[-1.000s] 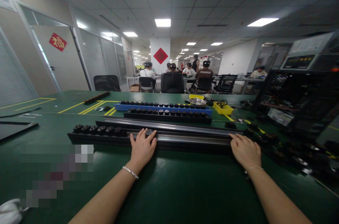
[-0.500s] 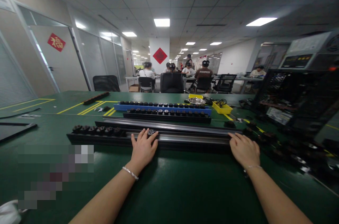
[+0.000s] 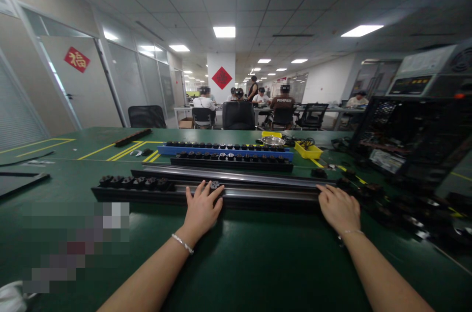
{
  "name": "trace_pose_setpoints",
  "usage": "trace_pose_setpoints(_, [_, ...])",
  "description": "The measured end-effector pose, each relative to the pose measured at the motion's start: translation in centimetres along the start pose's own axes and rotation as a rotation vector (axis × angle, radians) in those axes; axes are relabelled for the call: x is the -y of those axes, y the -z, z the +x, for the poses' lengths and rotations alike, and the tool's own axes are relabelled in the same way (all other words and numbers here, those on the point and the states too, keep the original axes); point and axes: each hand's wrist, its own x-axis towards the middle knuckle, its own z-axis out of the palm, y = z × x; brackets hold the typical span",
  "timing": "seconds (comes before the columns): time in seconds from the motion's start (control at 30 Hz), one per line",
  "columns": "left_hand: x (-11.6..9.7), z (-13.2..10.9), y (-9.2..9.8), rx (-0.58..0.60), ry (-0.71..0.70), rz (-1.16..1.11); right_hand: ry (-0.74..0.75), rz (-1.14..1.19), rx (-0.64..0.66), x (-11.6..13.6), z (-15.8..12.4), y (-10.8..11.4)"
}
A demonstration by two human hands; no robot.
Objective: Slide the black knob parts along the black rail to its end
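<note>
In front of me, a long black rail (image 3: 258, 196) with a shiny channel lies across the green table. My left hand (image 3: 204, 206) is over its middle, palm down and fingers spread. A small black round part (image 3: 215, 185) in the channel shows between its fingertips, touching them. Several similar black parts (image 3: 127, 181) sit in a row at the rail's left end. At the right end, my right hand (image 3: 339, 206) grips the rail, thumb at the front and fingers over the top. Just behind is a second rail (image 3: 228, 174) with a bare channel.
Farther back, a blue rail (image 3: 162, 150) and a shorter black rail (image 3: 236, 163) carry rows of black parts. Beyond stand a metal dish (image 3: 273, 141) and a yellow bin (image 3: 309, 151). Loose black parts (image 3: 401, 211) and an open computer case (image 3: 398, 130) are at right. People sit at far desks.
My left hand and the small black part have shifted slightly to the right along the rail. My right hand stays at the rail's right end.
</note>
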Motion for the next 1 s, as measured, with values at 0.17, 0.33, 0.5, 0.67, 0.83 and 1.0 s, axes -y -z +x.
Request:
trace_pose_setpoints(0.17, [-0.06, 0.09, 0.36, 0.019, 0.008, -0.025, 0.004, -0.001, -0.005, -0.13, 0.0, -0.04])
trace_pose_setpoints(0.33, [-0.04, 0.13, 0.43, 0.016, 0.004, -0.025, 0.002, 0.002, -0.014, -0.24, 0.11, -0.32])
trace_pose_setpoints(0.5, [0.03, 0.13, 0.37, 0.005, -0.008, -0.019, -0.005, -0.001, -0.025, -0.14, 0.09, -0.45])
trace_pose_setpoints(0.67, [-0.02, 0.11, 0.56, -0.005, -0.024, 0.001, -0.011, 0.009, -0.024, -0.06, 0.03, -0.23])
trace_pose_setpoints(0.83, [0.03, 0.15, 0.56, -0.012, -0.054, 0.001, -0.007, 0.001, -0.01, -0.18, 0.13, -0.16])
trace_pose_setpoints(1.0, [0.1, 0.08, 0.28, -0.019, -0.078, -0.024, 0.004, 0.004, -0.04, -0.08, -0.08, -0.17])
